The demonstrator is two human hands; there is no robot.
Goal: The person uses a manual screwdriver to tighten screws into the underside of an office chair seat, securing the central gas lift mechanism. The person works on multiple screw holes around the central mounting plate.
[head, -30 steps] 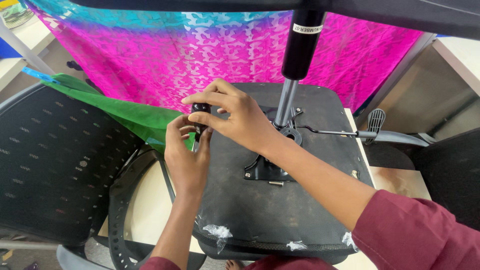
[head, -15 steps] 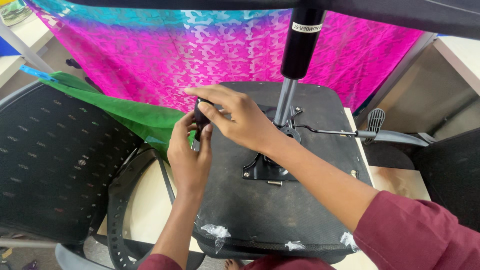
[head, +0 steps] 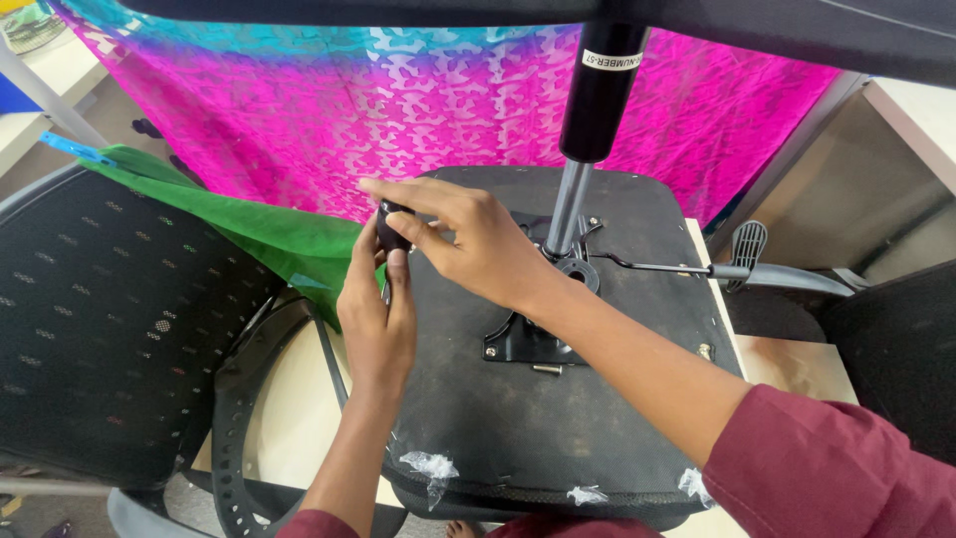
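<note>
An office chair seat (head: 558, 418) lies upside down, its black underside facing me. A metal mounting plate (head: 528, 339) and a gas cylinder (head: 597, 90) rise from its middle. At the seat's left edge a small black knob (head: 390, 231) is pinched between my two hands. My right hand (head: 468, 244) grips it from above with thumb and fingers. My left hand (head: 376, 319) comes up from below and its fingertips press against the knob's lower side.
A black mesh chair back (head: 110, 319) lies at the left, with a green cloth (head: 269, 234) beside it. A pink and teal cloth (head: 418, 100) hangs behind. A lever with a black paddle (head: 747, 249) sticks out to the right. Torn plastic scraps (head: 430, 466) cling to the seat's near edge.
My right hand's fingers have shifted around the knob, turning a little, and both hands have stayed at the seat's left edge.
</note>
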